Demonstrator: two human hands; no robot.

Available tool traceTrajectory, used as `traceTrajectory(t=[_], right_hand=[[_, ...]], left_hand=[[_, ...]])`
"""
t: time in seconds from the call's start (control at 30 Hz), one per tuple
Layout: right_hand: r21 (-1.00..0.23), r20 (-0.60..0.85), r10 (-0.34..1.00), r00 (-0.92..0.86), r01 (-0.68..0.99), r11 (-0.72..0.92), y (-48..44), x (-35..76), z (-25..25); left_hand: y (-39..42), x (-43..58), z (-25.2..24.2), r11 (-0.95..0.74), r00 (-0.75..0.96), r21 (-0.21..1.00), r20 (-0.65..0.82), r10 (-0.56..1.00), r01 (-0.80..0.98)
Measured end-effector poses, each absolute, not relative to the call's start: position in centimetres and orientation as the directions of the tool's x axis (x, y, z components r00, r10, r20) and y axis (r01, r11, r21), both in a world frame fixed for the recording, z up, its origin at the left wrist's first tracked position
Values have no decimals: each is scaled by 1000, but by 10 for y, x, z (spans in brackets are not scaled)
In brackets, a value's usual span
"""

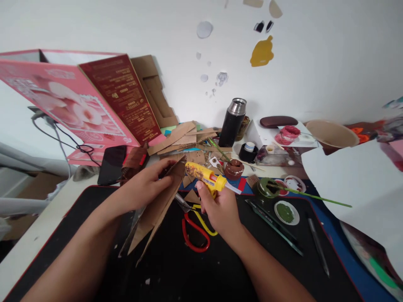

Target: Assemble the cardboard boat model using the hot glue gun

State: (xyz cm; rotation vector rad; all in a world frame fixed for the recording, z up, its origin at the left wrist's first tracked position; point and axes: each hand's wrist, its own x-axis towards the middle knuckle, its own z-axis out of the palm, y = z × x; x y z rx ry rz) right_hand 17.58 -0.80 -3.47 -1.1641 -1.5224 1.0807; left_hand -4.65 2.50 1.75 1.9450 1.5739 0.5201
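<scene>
My left hand [147, 182] is closed on a folded brown cardboard piece [157, 212], holding it tilted above the black mat [195, 272]. My right hand [218, 209] grips a yellow glue gun [206, 178] by its handle. The gun's nozzle points left and sits right at the cardboard's upper edge. A clear glue stick juts from the gun's back end toward the right. Red-and-yellow scissors [195, 235] lie on the mat just below and between my hands.
Cardboard scraps [185, 140] pile up behind the hands, beside a big pink box [72, 100] and a dark phone [111, 163]. A black thermos [232, 121], brown pot [234, 169], paint dishes [285, 212], green stem [311, 195], pens and white paper [355, 180] crowd the right.
</scene>
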Motion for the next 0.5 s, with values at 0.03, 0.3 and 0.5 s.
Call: traceTrajectory(t=[0.03, 0.3, 0.5], right_hand=[[-968, 143, 980, -135, 189, 168, -8, 176, -35], [-972, 131, 986, -103, 184, 149, -8, 177, -35], [-968, 140, 987, -81, 201, 154, -7, 178, -35]], left_hand=[[25, -47, 18, -129, 212, 632, -58, 976, 764], [19, -47, 23, -205, 281, 552, -56, 958, 808], [14, -44, 27, -235, 312, 507, -71, 947, 829]])
